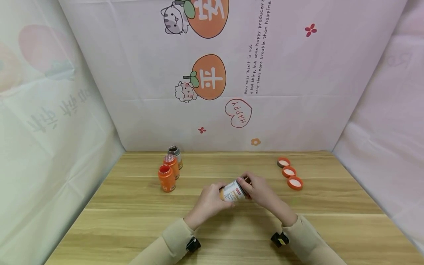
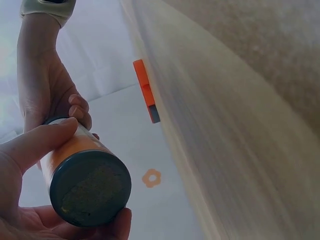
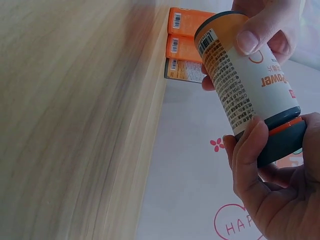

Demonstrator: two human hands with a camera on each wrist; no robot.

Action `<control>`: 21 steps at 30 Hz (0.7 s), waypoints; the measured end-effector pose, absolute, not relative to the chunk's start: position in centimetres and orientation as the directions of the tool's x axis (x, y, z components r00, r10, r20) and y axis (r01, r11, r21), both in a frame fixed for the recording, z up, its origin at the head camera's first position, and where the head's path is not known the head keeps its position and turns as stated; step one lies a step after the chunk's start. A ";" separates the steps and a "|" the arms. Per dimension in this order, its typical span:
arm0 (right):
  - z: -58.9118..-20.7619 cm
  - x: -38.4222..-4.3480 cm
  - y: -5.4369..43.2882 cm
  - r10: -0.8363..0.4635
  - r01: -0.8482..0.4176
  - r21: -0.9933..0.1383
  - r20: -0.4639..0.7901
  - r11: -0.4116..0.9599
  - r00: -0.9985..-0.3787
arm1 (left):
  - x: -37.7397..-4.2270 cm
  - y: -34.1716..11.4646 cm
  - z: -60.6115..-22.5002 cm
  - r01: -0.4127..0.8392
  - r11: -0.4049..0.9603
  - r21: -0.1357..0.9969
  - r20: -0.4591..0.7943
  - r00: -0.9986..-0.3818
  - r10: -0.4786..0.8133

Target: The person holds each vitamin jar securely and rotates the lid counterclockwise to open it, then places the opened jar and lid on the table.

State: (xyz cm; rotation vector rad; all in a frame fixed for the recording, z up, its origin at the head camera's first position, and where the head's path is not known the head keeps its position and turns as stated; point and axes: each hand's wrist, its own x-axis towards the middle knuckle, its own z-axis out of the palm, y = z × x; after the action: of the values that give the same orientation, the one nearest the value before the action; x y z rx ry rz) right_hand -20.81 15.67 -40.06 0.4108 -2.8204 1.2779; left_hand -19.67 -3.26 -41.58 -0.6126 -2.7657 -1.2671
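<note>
Tilted over the table in front of me is a white and orange supplement bottle [image 1: 233, 191] with a dark base. My left hand [image 1: 211, 201] grips its body, the thumb laid along the label in the right wrist view. At the other end, the fingers of my right hand [image 1: 261, 190] curl round the dark grey screw lid [image 3: 284, 144]. A thin orange ring shows between lid and bottle. The dark round bottom of the bottle faces the left wrist view, with my left fingers [image 2: 120, 225] beneath it.
On the left stand two orange bottles [image 1: 167, 181] and a grey one [image 1: 179, 159] in a row, lids off. Three lids [image 1: 295, 183] lie at the right, white insides up. The wooden table [image 1: 139, 224] is enclosed by printed white cloth [image 1: 285, 121] at back and sides.
</note>
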 end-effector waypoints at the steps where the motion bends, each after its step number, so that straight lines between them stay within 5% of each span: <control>1: -40.1 -20.8 15.7 -0.231 -0.248 -0.738 0.128 0.628 -0.964 | -19.6 -3.2 -41.6 0.368 0.589 0.719 0.198 -0.922 0.334; 21: -40.0 -20.7 16.3 -0.326 -0.389 -0.661 0.224 0.642 -0.918 | -19.5 -3.6 -41.4 0.442 0.608 0.659 0.290 -0.896 0.337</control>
State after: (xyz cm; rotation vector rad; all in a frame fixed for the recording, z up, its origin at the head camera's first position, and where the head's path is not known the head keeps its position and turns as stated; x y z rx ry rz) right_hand -20.73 16.34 -39.95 0.6042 -2.7696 1.1450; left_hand -19.46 -3.61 -41.37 -0.6562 -2.6930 -1.1600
